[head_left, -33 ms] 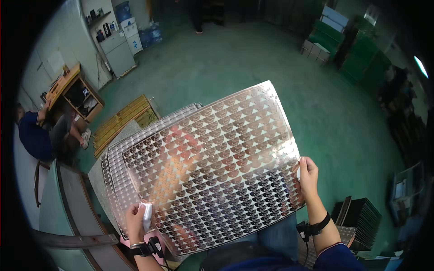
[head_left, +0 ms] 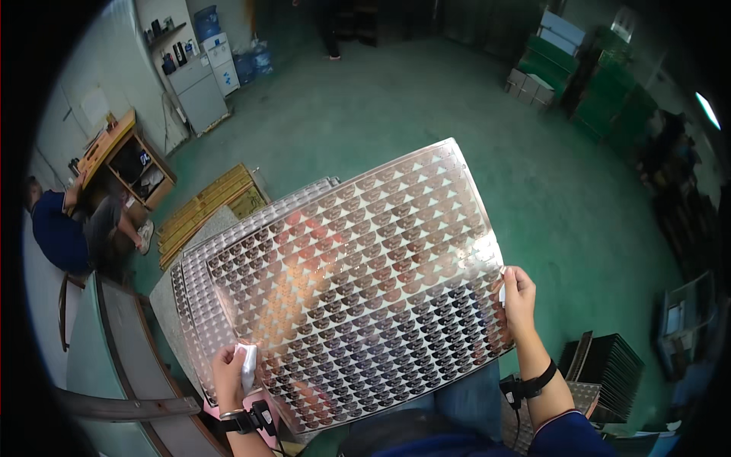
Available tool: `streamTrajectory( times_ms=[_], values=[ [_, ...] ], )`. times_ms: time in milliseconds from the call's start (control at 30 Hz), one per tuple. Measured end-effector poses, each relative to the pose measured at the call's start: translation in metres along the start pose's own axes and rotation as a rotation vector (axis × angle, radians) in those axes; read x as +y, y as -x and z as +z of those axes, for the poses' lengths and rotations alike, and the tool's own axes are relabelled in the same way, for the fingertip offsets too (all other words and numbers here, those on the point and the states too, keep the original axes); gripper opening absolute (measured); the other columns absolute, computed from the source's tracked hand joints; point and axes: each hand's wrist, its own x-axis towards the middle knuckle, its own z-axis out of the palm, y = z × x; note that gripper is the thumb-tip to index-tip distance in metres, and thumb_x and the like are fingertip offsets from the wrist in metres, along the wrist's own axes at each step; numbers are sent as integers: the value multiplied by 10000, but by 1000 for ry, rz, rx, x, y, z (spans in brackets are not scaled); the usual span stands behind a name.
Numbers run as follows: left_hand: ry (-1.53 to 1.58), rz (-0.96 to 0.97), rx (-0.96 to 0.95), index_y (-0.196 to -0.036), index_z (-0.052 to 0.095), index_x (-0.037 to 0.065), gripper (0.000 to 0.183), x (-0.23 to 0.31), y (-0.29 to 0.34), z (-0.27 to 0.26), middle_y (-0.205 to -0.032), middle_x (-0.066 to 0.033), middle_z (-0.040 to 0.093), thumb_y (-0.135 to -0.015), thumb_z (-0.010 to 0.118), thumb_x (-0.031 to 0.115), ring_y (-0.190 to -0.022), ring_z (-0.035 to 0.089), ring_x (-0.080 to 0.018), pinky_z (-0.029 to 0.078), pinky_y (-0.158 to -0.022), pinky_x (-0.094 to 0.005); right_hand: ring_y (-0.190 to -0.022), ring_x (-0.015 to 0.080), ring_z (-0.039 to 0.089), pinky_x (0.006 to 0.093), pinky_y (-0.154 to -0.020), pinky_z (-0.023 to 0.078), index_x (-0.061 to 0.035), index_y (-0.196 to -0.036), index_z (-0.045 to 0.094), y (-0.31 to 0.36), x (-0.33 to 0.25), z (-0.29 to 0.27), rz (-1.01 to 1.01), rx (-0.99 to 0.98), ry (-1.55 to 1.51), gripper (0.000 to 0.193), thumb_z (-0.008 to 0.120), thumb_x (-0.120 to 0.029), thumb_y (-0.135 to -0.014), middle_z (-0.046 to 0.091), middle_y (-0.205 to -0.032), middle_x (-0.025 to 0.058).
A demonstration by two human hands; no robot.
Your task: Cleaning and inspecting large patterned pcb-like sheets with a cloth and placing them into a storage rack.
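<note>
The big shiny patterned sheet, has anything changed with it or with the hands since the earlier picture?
Nothing visibly changed. The left hand grips the patterned sheet at its near left corner with a small white piece, the right hand pinches the right edge, and the sheet is raised above the stack of similar sheets as before.

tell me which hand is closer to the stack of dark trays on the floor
Right. The right hand grips the shiny sheet at its edge just above the dark trays; the left hand holds the opposite edge, farther away.

Big shiny see-through sheet (head_left: 358,293) with rows of small dark shapes, held up flat, tilted, over a stack of matching sheets (head_left: 194,293)
</note>
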Motion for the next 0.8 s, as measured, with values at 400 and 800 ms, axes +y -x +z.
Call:
streamTrajectory(
  times_ms=[400,800],
  values=[
    [-117,15,-25,-930,563,-19,158,2,20,-9,-770,-48,593,-796,617,44,-647,536,-95,427,-577,-225,-548,35,490,176,-469,370,-20,-846,585,4,7,-12,-24,5,-101,239,486,-223,-926,575,-666,-1],
    [229,490,48,-919,559,0,96,92,52,-2,-812,-25,599,-825,576,7,-722,548,-74,438,-660,-201,-782,97,496,237,-709,423,-7,-880,599,-44,-59,-58,-386,-70,285,99,542,-84,-852,504,-892,2]
  ],
)
